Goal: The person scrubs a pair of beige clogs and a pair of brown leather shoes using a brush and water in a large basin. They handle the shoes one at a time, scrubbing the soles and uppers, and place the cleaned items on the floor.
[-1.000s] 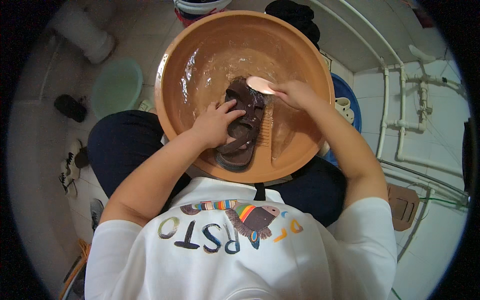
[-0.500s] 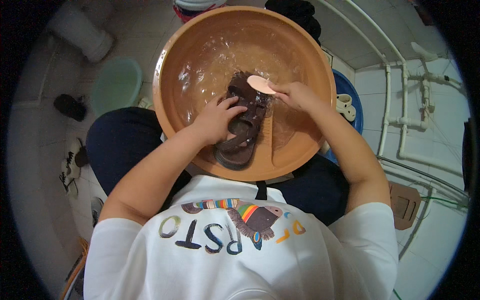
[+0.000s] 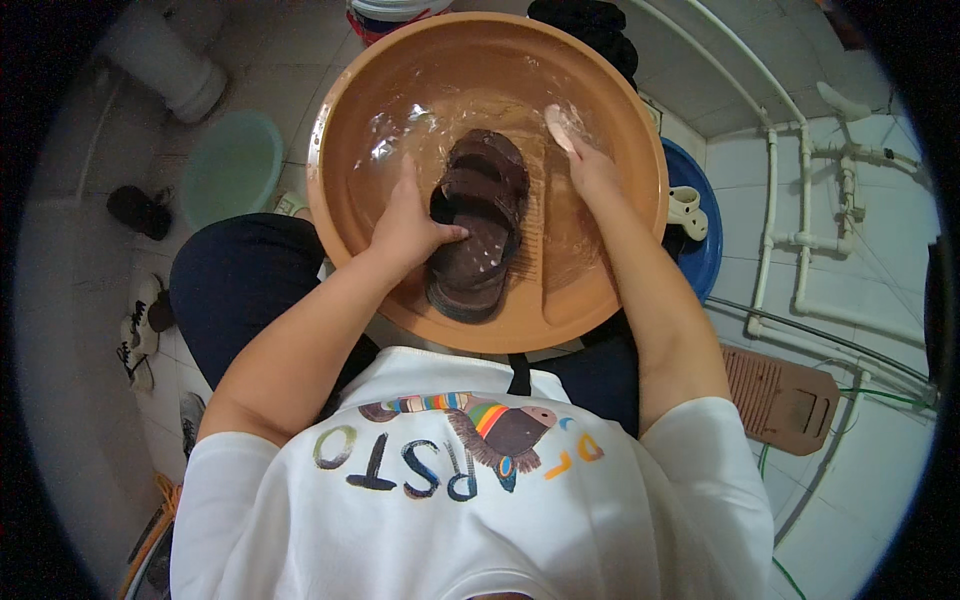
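A dark brown sandal (image 3: 480, 262) lies sole down on the ribbed washboard (image 3: 530, 225) inside a round orange-brown basin (image 3: 330, 230) of water. Its wide straps point away from me, its heel towards me. My left hand (image 3: 405, 225) holds the sandal's left edge, thumb on the wet insole, the other fingers along the outer side. To the right of the sandal and apart from it, my right hand (image 3: 592, 172) grips a small pale pink oval brush (image 3: 558, 128), turned on its edge. The brush's bristles are hard to make out.
A blue tub (image 3: 708, 262) with cream clogs (image 3: 686, 212) stands against the basin's right side. A pale green basin (image 3: 232, 170) is at the left. White pipes (image 3: 772, 190) run along the right wall; a brown washboard (image 3: 785, 398) lies below them.
My right hand has lifted the brush off the sandal's straps and moved it right and away from me. My left hand has shifted from the straps to the sandal's left edge; the insole now shows.
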Motion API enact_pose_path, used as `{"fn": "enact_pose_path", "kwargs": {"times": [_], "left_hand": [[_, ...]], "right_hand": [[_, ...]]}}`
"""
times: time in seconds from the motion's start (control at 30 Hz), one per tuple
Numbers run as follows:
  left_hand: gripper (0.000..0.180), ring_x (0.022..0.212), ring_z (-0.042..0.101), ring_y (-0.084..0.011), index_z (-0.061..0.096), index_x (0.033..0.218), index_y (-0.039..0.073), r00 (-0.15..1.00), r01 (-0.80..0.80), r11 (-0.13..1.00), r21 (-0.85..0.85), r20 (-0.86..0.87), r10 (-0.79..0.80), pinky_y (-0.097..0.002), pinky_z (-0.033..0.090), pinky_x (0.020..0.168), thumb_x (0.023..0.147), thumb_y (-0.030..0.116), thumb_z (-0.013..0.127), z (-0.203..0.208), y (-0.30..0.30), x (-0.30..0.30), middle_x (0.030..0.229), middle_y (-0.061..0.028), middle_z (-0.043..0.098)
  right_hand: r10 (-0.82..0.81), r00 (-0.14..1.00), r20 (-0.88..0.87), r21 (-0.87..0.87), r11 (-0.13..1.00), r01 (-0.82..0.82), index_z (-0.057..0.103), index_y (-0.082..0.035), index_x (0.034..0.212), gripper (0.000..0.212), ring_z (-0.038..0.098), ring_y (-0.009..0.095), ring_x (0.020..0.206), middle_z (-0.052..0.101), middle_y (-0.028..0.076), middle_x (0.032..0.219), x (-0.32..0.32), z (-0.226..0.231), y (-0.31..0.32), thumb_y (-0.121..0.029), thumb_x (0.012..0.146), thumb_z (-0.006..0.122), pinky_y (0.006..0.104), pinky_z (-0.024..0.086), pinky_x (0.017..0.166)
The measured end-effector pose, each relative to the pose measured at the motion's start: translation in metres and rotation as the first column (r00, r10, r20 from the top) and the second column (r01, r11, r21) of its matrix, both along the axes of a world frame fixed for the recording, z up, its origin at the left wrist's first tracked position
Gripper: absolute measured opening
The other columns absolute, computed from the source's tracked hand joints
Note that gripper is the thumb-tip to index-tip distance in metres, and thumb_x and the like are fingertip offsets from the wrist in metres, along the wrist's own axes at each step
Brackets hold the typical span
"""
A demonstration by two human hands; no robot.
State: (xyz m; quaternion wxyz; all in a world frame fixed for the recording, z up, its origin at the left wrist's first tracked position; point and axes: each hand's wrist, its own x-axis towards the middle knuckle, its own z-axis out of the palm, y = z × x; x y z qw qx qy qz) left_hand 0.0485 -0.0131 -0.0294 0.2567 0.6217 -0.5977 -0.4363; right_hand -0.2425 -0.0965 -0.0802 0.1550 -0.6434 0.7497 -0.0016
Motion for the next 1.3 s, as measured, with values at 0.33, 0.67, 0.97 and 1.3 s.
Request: {"fn": "enact_pose_path", "kwargs": {"times": [0.33, 0.67, 0.97, 1.3], "left_hand": [[0.048, 0.099, 0.057, -0.0320, 0.052, 0.114, -0.003, 0.951, 0.200, 0.880, 0.431, 0.130, -0.280, -0.0361, 0.044, 0.084, 0.075, 0.020, 0.064, -0.009, -0.022, 0.003, 0.105, -0.0216, 0.059], [0.050, 0.099, 0.055, -0.0353, 0.047, 0.119, 0.002, 0.955, 0.257, 0.966, 0.001, 0.151, -0.254, -0.0394, 0.043, 0.085, 0.071, 0.010, 0.059, 0.037, -0.022, 0.005, 0.104, -0.0201, 0.058], [0.067, 0.108, 0.048, -0.0338, 0.046, 0.124, 0.007, 0.927, 0.344, 0.913, -0.221, 0.236, -0.292, -0.0372, 0.041, 0.089, 0.062, 0.017, 0.070, 0.042, -0.008, 0.003, 0.108, -0.0159, 0.056], [0.096, 0.110, 0.050, -0.0321, 0.031, 0.133, 0.001, 0.905, 0.416, 0.899, 0.138, -0.160, -0.394, -0.0323, 0.039, 0.093, 0.058, 0.038, 0.078, 0.009, -0.018, 0.005, 0.115, -0.0229, 0.053]], "right_hand": [[0.053, 0.754, 0.654, -0.116, 0.993, 0.031, 0.057, -0.017, 0.117, 0.035, 0.057, 0.024, 0.103, 0.060, 0.011, 0.113, 0.045, 0.037, 0.049, -0.032, 0.085, 0.057, 0.0289, 0.042, 0.088], [0.003, 0.961, 0.276, -0.143, 0.989, 0.038, 0.055, -0.024, 0.119, 0.035, 0.060, 0.029, 0.092, 0.062, 0.017, 0.100, 0.072, 0.076, 0.049, -0.035, 0.086, 0.052, 0.0327, 0.046, 0.079], [-0.203, 0.897, 0.392, -0.102, 0.960, 0.261, 0.057, -0.007, 0.114, 0.032, 0.060, 0.025, 0.080, 0.064, 0.016, 0.092, -0.022, -0.038, 0.045, -0.023, 0.088, 0.049, 0.0322, 0.045, 0.077], [-0.082, 0.751, 0.655, -0.246, 0.917, 0.314, 0.053, -0.012, 0.120, 0.041, 0.056, 0.034, 0.099, 0.058, 0.020, 0.110, 0.015, 0.014, 0.053, -0.034, 0.085, 0.054, 0.0357, 0.042, 0.087]]}}
